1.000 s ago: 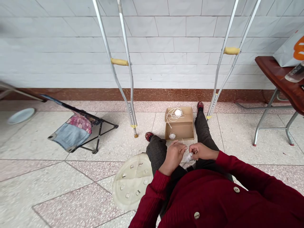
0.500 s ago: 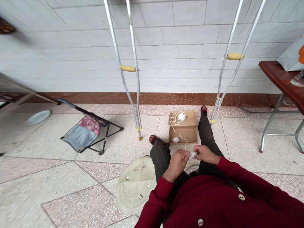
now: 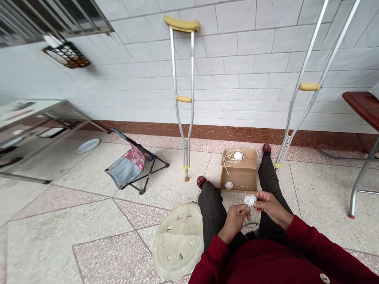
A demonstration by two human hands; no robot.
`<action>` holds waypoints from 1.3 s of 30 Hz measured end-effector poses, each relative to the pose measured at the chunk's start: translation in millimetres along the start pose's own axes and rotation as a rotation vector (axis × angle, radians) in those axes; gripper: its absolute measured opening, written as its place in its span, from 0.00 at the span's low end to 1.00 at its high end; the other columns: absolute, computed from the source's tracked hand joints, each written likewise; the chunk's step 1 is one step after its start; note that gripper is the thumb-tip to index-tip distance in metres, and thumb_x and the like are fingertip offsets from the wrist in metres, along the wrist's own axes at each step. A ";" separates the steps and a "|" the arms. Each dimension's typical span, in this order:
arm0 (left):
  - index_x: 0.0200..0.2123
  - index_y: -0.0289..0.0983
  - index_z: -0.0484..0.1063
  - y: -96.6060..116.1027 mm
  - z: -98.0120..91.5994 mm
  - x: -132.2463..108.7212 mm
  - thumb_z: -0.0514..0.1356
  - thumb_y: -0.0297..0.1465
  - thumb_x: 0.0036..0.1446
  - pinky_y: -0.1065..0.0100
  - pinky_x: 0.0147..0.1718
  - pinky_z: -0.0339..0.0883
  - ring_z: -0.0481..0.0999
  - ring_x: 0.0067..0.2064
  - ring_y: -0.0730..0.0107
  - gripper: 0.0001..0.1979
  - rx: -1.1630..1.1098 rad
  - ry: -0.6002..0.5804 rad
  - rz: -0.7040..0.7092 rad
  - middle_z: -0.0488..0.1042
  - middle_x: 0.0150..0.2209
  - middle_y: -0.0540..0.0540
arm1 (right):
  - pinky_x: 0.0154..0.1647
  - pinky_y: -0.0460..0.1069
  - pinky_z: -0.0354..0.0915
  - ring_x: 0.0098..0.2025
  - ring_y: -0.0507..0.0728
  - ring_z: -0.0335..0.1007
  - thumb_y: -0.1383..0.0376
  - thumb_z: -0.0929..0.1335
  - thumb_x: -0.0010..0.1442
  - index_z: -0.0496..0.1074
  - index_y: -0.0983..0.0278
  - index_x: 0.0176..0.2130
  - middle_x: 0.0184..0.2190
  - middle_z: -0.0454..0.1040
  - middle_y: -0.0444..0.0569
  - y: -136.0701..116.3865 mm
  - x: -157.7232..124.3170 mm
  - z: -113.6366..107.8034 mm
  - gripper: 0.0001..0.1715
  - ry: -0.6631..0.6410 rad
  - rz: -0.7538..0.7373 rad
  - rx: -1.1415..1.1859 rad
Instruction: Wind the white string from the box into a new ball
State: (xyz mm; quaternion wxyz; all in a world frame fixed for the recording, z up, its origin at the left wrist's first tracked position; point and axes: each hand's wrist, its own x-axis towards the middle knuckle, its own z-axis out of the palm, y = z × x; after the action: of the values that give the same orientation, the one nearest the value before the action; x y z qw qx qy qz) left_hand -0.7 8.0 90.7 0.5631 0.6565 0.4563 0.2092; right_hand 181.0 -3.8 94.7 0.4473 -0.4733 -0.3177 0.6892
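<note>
I sit on the floor with my legs stretched out. My right hand [image 3: 269,206] is closed on a small white ball of string [image 3: 250,200], held above my lap. My left hand [image 3: 235,221] is closed in a pinch just below and left of the ball, on the string near it. A thin white string runs from the ball to an open cardboard box [image 3: 239,174] between my feet. The box holds a loose tangle of string with a white ball [image 3: 237,155] at its far end and a small white spool [image 3: 228,185] at its near end.
Two metal crutches [image 3: 184,98] [image 3: 304,88] lean on the white tiled wall. A round pale plastic lid with holes [image 3: 179,239] lies by my left leg. A folding stool [image 3: 133,165] stands to the left, a metal table [image 3: 35,118] beyond it, and a brown table [image 3: 363,108] on the right.
The view has swung left and tilted up. My right hand has lifted the string ball a little, and my left hand has dropped lower and apart from it.
</note>
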 end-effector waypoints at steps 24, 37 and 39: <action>0.25 0.37 0.73 15.6 -29.8 -3.4 0.53 0.28 0.63 0.56 0.59 0.54 0.73 0.33 0.69 0.15 0.625 0.068 0.320 0.75 0.26 0.49 | 0.18 0.44 0.57 0.18 0.50 0.64 0.65 0.74 0.43 0.67 0.64 0.28 0.18 0.69 0.39 41.9 -0.5 -3.2 0.14 -0.169 0.079 -0.311; 0.20 0.35 0.72 -5.2 2.2 -10.6 0.52 0.37 0.63 0.70 0.33 0.60 0.70 0.28 0.70 0.22 0.165 -0.160 0.065 0.73 0.22 0.47 | 0.20 0.44 0.49 0.19 0.47 0.55 0.62 0.75 0.43 0.70 0.64 0.26 0.18 0.66 0.39 -4.7 21.8 -4.0 0.13 0.181 -0.157 -0.259; 0.20 0.35 0.72 0.1 -2.9 -11.4 0.52 0.36 0.63 0.68 0.37 0.62 0.71 0.30 0.68 0.21 0.279 -0.162 0.114 0.72 0.22 0.47 | 0.22 0.44 0.50 0.21 0.48 0.56 0.66 0.74 0.44 0.70 0.64 0.25 0.17 0.64 0.39 4.2 25.8 -13.0 0.10 0.230 -0.218 -0.456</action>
State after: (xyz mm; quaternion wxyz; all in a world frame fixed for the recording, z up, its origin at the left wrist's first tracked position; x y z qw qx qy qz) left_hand -8.7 0.1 94.3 0.4888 0.7678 0.3959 0.1219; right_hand 187.9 18.4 77.0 0.4338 -0.5999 -0.4608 0.4895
